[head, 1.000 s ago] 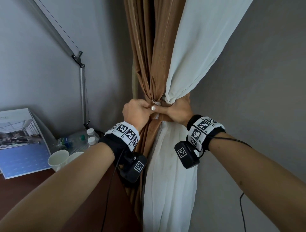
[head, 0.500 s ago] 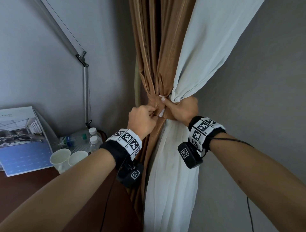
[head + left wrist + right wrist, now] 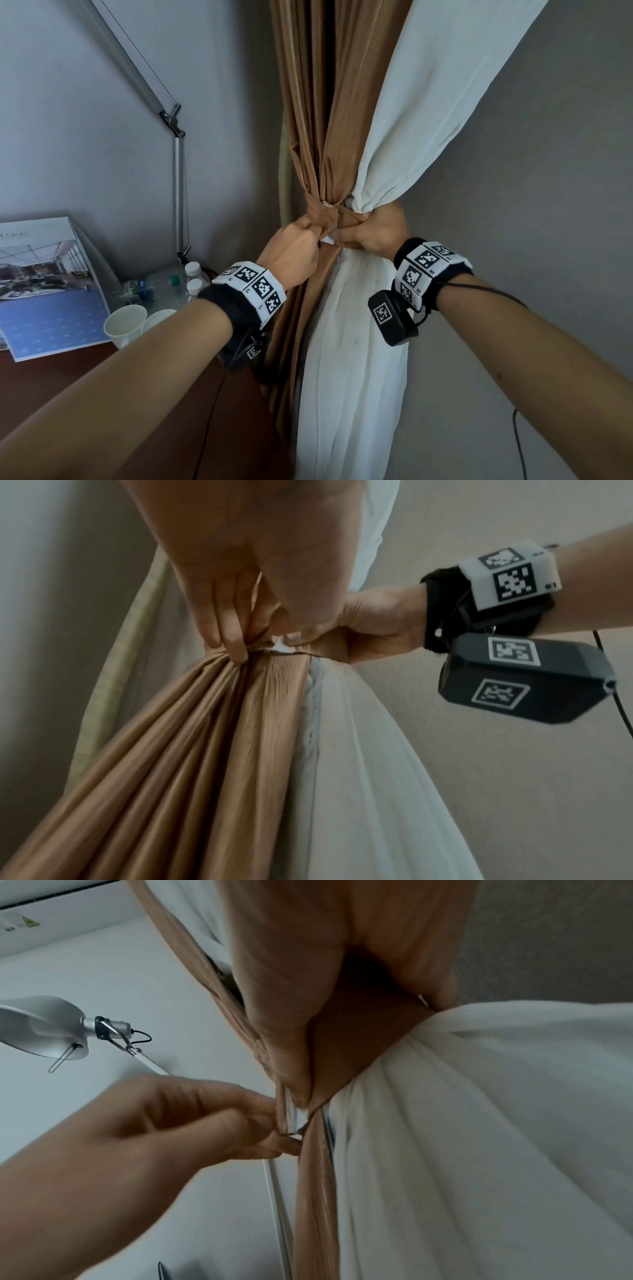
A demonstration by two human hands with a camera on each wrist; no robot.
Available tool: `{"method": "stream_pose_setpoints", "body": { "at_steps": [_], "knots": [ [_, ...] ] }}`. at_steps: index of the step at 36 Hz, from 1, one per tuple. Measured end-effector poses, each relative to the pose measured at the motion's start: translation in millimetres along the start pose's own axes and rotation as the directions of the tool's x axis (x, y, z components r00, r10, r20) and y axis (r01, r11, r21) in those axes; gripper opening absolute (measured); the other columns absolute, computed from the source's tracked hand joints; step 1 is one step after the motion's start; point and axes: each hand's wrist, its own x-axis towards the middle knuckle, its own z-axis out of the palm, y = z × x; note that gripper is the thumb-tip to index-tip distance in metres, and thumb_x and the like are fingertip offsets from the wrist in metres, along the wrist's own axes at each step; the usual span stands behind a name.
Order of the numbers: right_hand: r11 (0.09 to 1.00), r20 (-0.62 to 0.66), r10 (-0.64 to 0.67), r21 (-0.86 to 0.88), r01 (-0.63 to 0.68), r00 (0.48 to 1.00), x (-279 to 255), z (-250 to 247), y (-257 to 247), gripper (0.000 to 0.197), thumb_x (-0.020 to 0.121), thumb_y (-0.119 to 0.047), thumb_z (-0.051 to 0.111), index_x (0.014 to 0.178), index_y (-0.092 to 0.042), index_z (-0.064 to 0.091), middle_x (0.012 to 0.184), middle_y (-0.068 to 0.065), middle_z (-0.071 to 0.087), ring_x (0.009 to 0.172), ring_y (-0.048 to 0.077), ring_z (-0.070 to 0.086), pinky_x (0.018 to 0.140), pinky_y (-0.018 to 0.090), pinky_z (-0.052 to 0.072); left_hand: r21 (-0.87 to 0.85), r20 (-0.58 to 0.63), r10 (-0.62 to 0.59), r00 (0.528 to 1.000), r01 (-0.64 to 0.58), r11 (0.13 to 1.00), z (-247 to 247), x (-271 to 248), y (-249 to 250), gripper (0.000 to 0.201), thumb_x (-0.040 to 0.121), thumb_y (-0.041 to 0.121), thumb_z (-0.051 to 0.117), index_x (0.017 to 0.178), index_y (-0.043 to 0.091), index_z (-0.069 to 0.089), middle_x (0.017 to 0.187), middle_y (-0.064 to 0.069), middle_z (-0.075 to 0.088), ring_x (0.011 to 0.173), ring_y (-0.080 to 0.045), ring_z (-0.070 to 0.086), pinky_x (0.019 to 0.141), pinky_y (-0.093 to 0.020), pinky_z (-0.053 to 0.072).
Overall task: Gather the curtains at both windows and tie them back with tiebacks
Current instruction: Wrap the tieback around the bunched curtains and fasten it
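Observation:
A tan curtain [image 3: 318,113] and a white sheer curtain [image 3: 421,102] hang gathered together in the room's corner. A tan tieback band [image 3: 329,219] wraps the bundle at its waist; it also shows as the tieback [image 3: 359,1047] in the right wrist view. My left hand [image 3: 291,253] pinches the tieback's left end beside a small white tab [image 3: 281,647]. My right hand [image 3: 376,233] grips the tieback and bundle from the right, its thumb pressing by the tab. The right hand's other fingers are hidden behind the cloth.
A brown desk [image 3: 68,370] stands at the left with two white paper cups [image 3: 125,323], water bottles [image 3: 193,274] and a propped booklet [image 3: 48,284]. A silver arm lamp [image 3: 178,164] rises beside the curtain. Grey walls close in on both sides.
Both hands slid slightly down the bundle's waist. My left hand shifted from holding the tan folds to pinching the tieback end near the white tab; my right hand still grips.

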Motion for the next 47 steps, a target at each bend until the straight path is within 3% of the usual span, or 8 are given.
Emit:
{"method": "stream_pose_setpoints", "body": {
  "at_steps": [7, 11, 14, 25, 33, 37, 44, 47],
  "knots": [
    [0.997, -0.061, 0.027, -0.068, -0.032, 0.998, -3.4, 6.2, -5.3, 0.05, 0.046, -0.023, 0.095, 0.087, -0.017, 0.068, 0.094, -0.003, 0.07, 0.09, 0.01, 0.065, 0.064, 0.0, 0.041, 0.015, -0.04, -0.033, 0.999, 0.033, 0.999, -0.5, 5.4, 1.6, 0.031, 0.096, 0.026, 0.054, 0.112, 0.001, 0.066, 0.112, -0.017, 0.062, 0.096, -0.034, 0.063, 0.077, -0.034, 0.045],
    [1.0, -0.069, 0.008, 0.003, -0.008, 0.998, -6.0, 8.7, -10.0, 0.052, 0.033, -0.035, 0.096, 0.076, -0.026, 0.067, 0.089, -0.005, 0.072, 0.091, 0.012, 0.069, 0.081, 0.02, 0.055, -0.013, -0.026, -0.042, 0.999, 0.041, 0.999, -0.5, 6.7, -2.4, 0.029, 0.095, 0.009, 0.051, 0.119, 0.001, 0.065, 0.108, -0.017, 0.064, 0.094, -0.035, 0.063, 0.077, -0.035, 0.045],
    [0.998, -0.119, 0.035, 0.051, -0.029, 0.992, -2.5, 14.5, -2.4, 0.07, 0.018, -0.052, 0.09, 0.077, -0.022, 0.068, 0.089, -0.002, 0.074, 0.091, 0.014, 0.071, 0.084, 0.036, 0.059, -0.053, -0.046, -0.039, 0.998, 0.037, 0.998, -1.4, 8.3, -7.4, 0.02, 0.089, 0.0, 0.053, 0.102, -0.003, 0.067, 0.094, -0.02, 0.065, 0.083, -0.037, 0.063, 0.069, -0.032, 0.042],
    [0.97, -0.314, 0.156, -0.132, -0.205, 0.937, 9.0, 22.9, 3.9, 0.107, 0.014, -0.061, 0.07, 0.11, -0.014, 0.061, 0.111, 0.0, 0.062, 0.1, 0.014, 0.063, 0.085, 0.027, 0.057, -0.263, -0.043, -0.238, 0.97, 0.219, 0.94, -5.5, 6.7, -17.2, 0.017, 0.088, 0.008, 0.054, 0.091, 0.007, 0.071, 0.082, -0.015, 0.072, 0.082, -0.033, 0.068, 0.081, -0.04, 0.056],
    [0.96, -0.248, 0.14, -0.204, -0.193, 0.959, 8.2, 27.3, -4.5, 0.108, 0.014, -0.064, 0.066, 0.109, -0.012, 0.062, 0.119, 0.003, 0.056, 0.106, 0.019, 0.058, 0.089, 0.028, 0.053, -0.208, -0.095, -0.222, 0.97, 0.199, 0.958, 1.8, -2.2, -3.5, 0.019, 0.091, 0.016, 0.06, 0.076, 0.009, 0.068, 0.08, -0.011, 0.07, 0.08, -0.034, 0.065, 0.068, -0.028, 0.041],
    [0.953, -0.203, 0.129, -0.245, -0.178, 0.971, 8.3, 27.5, -1.5, 0.117, 0.012, -0.062, 0.063, 0.117, -0.012, 0.059, 0.125, 0.005, 0.053, 0.115, 0.023, 0.054, 0.095, 0.033, 0.052, -0.167, -0.136, -0.181, 0.974, 0.157, 0.973, 7.0, 3.2, 5.1, 0.021, 0.09, 0.015, 0.059, 0.072, 0.007, 0.065, 0.078, -0.012, 0.069, 0.08, -0.037, 0.063, 0.068, -0.032, 0.039],
    [0.943, -0.089, 0.235, -0.22, -0.249, 0.968, 15.3, 18.6, 10.4, 0.093, 0.021, -0.038, 0.077, 0.111, -0.017, 0.061, 0.124, 0.006, 0.053, 0.116, 0.03, 0.054, 0.099, 0.039, 0.051, -0.078, -0.193, -0.106, 0.976, 0.092, 0.993, 15.9, 8.8, 15.2, 0.02, 0.087, 0.016, 0.06, 0.067, 0.014, 0.055, 0.083, -0.013, 0.069, 0.078, -0.034, 0.063, 0.064, -0.029, 0.031],
    [0.951, -0.019, 0.238, -0.197, -0.237, 0.971, 13.4, 13.4, 6.7, 0.107, 0.017, -0.049, 0.081, 0.119, -0.022, 0.06, 0.13, 0.005, 0.054, 0.126, 0.029, 0.049, 0.107, 0.042, 0.045, -0.073, -0.208, -0.104, 0.972, 0.091, 0.993, 21.7, 15.0, 17.0, 0.016, 0.088, 0.016, 0.059, 0.075, 0.007, 0.062, 0.086, -0.015, 0.069, 0.079, -0.036, 0.064, 0.063, -0.029, 0.031]
  ]
}}
